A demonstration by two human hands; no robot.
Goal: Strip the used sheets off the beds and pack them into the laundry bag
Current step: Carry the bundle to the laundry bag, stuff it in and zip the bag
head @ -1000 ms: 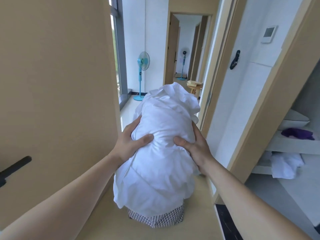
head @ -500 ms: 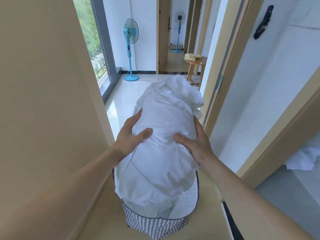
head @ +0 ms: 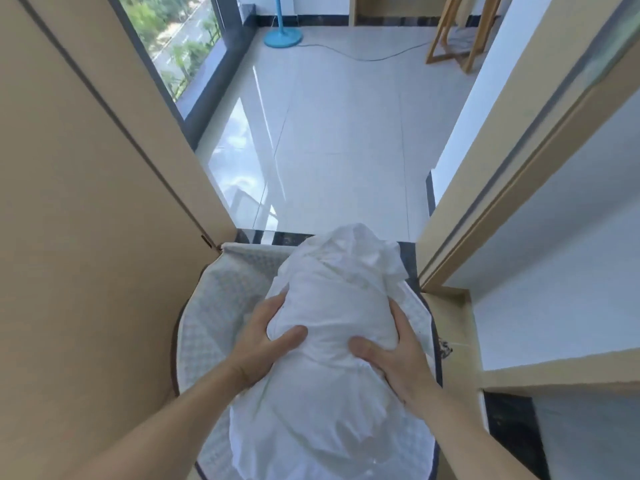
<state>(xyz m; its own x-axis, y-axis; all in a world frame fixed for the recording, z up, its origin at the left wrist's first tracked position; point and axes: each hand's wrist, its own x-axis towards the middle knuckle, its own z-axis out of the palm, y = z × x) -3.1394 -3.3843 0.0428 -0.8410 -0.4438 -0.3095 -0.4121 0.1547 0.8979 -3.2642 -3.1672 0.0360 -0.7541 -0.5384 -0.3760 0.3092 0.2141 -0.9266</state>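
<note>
A bundle of white sheets (head: 329, 323) fills the lower middle of the head view. My left hand (head: 263, 341) grips its left side, thumb on top and fingers curled round the cloth. My right hand (head: 391, 355) grips the right side in the same way. The bundle sits low in the mouth of the laundry bag (head: 214, 306), whose pale patterned lining and dark rim spread out on the floor around it. The bottom of the bag is hidden under the sheets.
A tan wooden door (head: 86, 237) stands close on the left and a door frame (head: 485, 188) on the right. Beyond lies a glossy tiled floor (head: 339, 133) with a blue fan base (head: 283, 38), its cable, wooden stool legs (head: 460, 32) and a window (head: 173, 39).
The bundle has come down from chest height into the open bag mouth, with both hands still holding it. The view has tipped down toward the floor and bag.
</note>
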